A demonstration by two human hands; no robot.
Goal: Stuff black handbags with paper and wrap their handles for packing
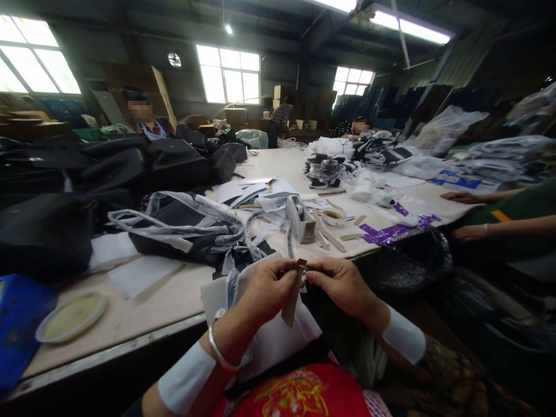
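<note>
Flat brown cardboard-like strip [290, 311] at 6 o'clock in view, pinched by left hand [271, 288]; right hand [343, 288] narrow at its top end, exact grip unclear. Seems partway: this one in work, flat tan strips [332, 238] loose on pale flat surface [143, 314], 1 o'clock from hands.
</note>
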